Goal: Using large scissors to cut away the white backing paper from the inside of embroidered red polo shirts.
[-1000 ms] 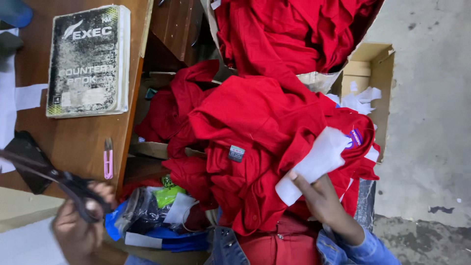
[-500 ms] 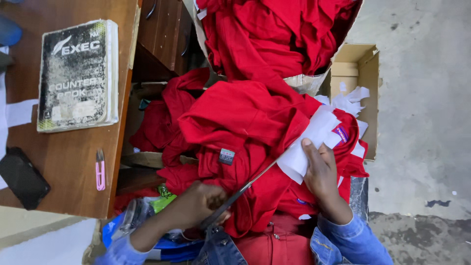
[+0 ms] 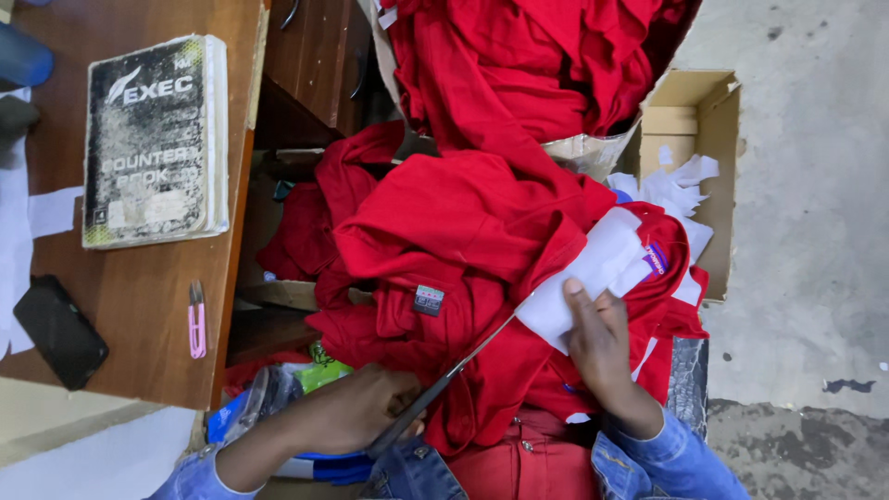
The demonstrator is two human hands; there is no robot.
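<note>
Left hand (image 3: 356,407): clenched around the handles of a pair of scissors (image 3: 444,384), low in the view, over the lap. The blades run up and to the right, and the tip sits at the lower left edge of the white patch (image 3: 593,273). Can't tell how far the blades are apart.

Right hand (image 3: 602,347): fingers (image 3: 579,306) stretched flat, pressing on the white patch from below; thumb not visible, so I can't tell if it pinches the patch or just pins it. The patch lies on the red garment (image 3: 463,231) bunched across the lap, touching it, on its right half.

Around it:
- small grey label (image 3: 428,299) sewn on the garment, left of the patch
- more red cloth piled in an open box (image 3: 528,56) at top
- cardboard box (image 3: 694,120) at right holding white scraps, just beside the garment
- wooden surface (image 3: 139,315) at left carrying a worn hardcover book (image 3: 153,139), a pink thread snipper (image 3: 196,319) near the edge and a black phone (image 3: 60,331)
- both sleeves are blue denim
- concrete floor (image 3: 806,278) at right
</note>
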